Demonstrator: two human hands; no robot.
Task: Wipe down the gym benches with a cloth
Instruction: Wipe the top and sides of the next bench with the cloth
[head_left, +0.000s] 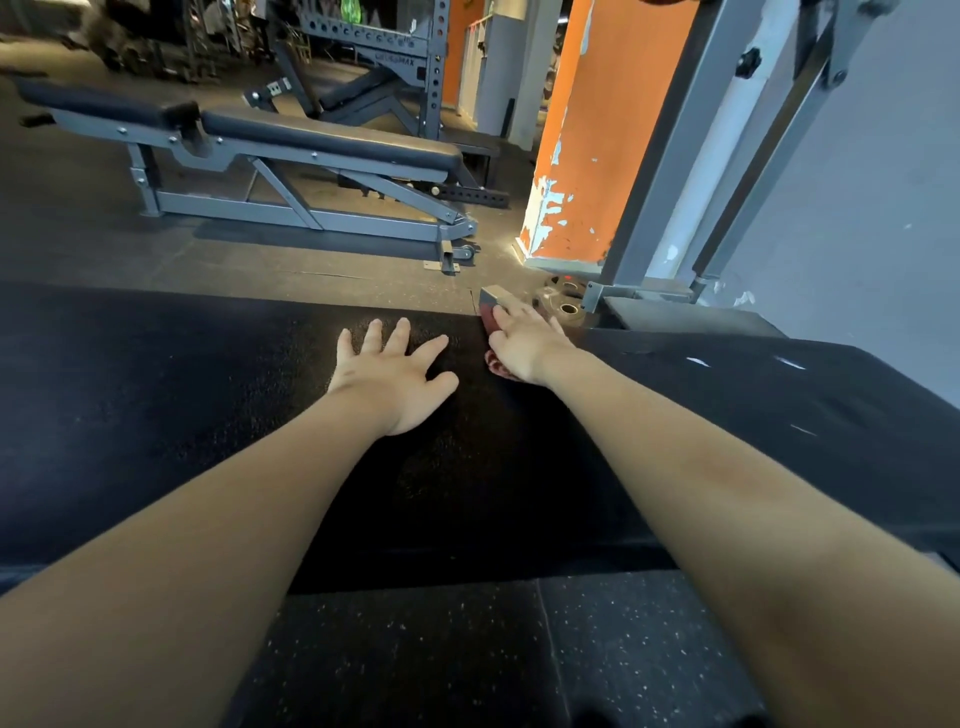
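Left hand (392, 371): flat on the black bench pad (182, 389), fingers spread, holding nothing.
Right hand (522, 343): fingers laid out fairly straight, pressing down on the cloth.
Red cloth (497, 368): under the right palm, at the pad's far edge.
Beyond: second bench (332, 143), orange pillar (597, 130), weight plates (569, 306) on the floor.

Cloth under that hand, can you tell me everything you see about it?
The cloth is dark red and looks soft and crumpled. Most of it is hidden under the right hand, which presses it onto the far edge of the black bench pad. Only a bunched bit by the wrist and a strip by the fingers show.
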